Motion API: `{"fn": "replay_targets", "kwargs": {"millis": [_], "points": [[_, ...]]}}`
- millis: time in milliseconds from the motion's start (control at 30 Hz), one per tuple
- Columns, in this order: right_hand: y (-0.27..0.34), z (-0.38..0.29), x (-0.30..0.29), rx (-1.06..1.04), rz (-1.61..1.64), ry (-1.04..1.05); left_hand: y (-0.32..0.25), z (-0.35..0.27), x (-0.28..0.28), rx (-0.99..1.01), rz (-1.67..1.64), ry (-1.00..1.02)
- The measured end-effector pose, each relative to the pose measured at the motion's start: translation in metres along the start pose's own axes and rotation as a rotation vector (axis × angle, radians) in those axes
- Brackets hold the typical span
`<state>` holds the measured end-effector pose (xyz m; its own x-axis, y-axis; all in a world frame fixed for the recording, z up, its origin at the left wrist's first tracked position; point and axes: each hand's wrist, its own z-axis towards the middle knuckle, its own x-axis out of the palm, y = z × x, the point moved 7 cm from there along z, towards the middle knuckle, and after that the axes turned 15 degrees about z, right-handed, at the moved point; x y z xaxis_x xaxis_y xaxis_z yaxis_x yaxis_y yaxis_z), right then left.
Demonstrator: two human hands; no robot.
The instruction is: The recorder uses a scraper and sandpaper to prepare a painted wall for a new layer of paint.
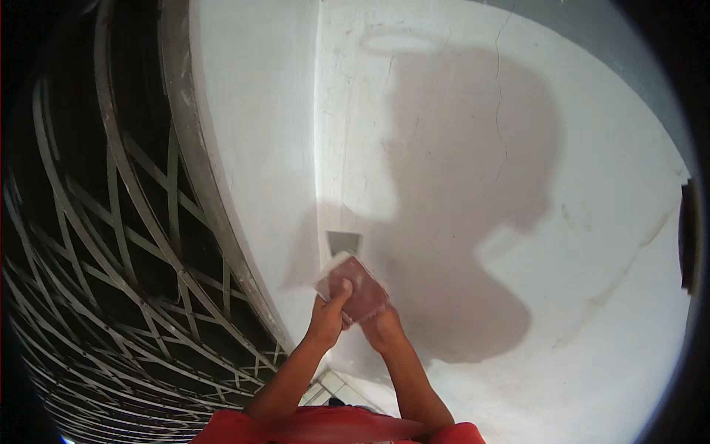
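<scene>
A reddish-brown rectangular sheet with pale edges, which looks like folded sandpaper (363,291), is held up in front of the white wall. My left hand (327,322) grips its lower left side, thumb pressed flat on the reddish face. At the lower right edge my right hand (384,326) holds the sheet too; its fingers are hidden behind it and slightly blurred. Just above the sheet, a small grey rectangular recess (344,242) shows in the wall, partly covered by the sheet.
A folding metal lattice gate (177,261) runs along the left. The white wall (604,266) bears thin cracks and my shadow. A dark object (688,238) juts out at the far right. Pale floor tiles (333,383) show below, near my red shirt (333,426).
</scene>
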<state>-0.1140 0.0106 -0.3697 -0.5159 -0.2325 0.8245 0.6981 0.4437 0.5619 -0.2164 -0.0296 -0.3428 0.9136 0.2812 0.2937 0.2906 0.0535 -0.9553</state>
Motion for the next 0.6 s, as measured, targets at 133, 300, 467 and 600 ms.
{"fn": "replay_targets", "kwargs": {"millis": [133,300,467,600], "points": [[-0.004,-0.018,0.001,0.076,0.123,0.153,0.013,-0.011,0.011,-0.264,-0.231,0.378],[0.012,-0.03,-0.003,0.098,0.044,0.001,0.022,-0.018,0.017,-0.265,-0.153,0.397],[0.034,-0.053,0.002,-0.143,-0.164,-0.175,0.02,-0.03,0.031,-0.226,-0.124,0.451],[0.079,-0.056,0.009,-0.424,-0.368,-0.164,0.015,-0.035,0.028,-0.119,-0.061,0.43]]}}
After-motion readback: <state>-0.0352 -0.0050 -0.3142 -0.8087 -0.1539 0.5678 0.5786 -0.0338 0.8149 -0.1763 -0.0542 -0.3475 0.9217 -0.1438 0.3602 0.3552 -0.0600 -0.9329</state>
